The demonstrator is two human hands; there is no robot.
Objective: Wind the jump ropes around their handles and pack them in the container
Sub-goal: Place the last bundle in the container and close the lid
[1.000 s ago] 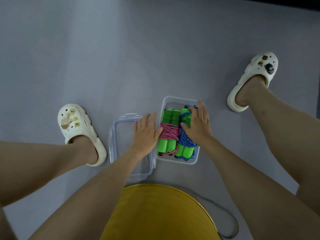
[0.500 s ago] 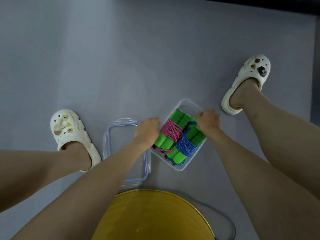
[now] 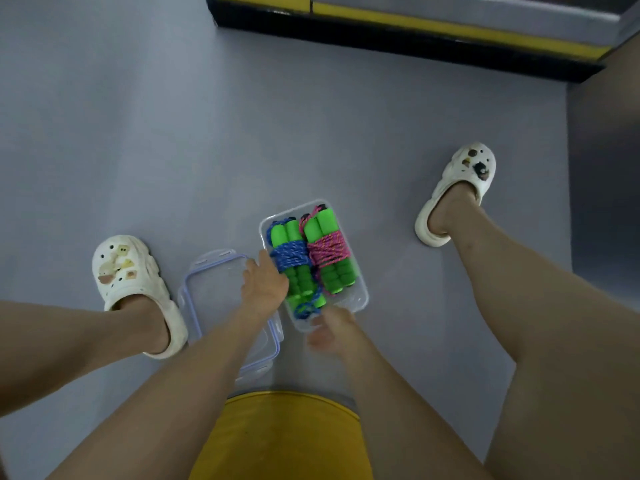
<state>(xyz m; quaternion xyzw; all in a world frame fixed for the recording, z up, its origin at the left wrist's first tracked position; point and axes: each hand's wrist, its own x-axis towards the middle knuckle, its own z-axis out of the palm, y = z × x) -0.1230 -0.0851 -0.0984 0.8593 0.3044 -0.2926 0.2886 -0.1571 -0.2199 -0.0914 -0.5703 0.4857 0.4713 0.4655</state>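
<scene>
A clear plastic container (image 3: pixel 360 299) sits on the grey floor between my feet. Inside lie two wound jump ropes with green foam handles: the blue rope (image 3: pixel 290 258) on the left and the pink rope (image 3: pixel 328 249) on the right. A loose loop of blue rope hangs near the container's near end. My left hand (image 3: pixel 265 284) grips the container's left wall beside the blue bundle. Blurred with motion, my right hand (image 3: pixel 329 330) holds the near end of the container.
The container's clear lid (image 3: pixel 221 271) with purple trim lies flat on the floor to the left, partly under my left forearm. My feet in white clogs (image 3: pixel 124 268) (image 3: pixel 460 188) flank the work area. A yellow stool seat (image 3: pixel 287 434) is below me. A black-and-yellow ledge (image 3: pixel 415 32) runs along the far side.
Both hands have turned the container round on the floor, so the blue rope is now on the left and the pink on the right. My right hand moved from the far side to the near end.
</scene>
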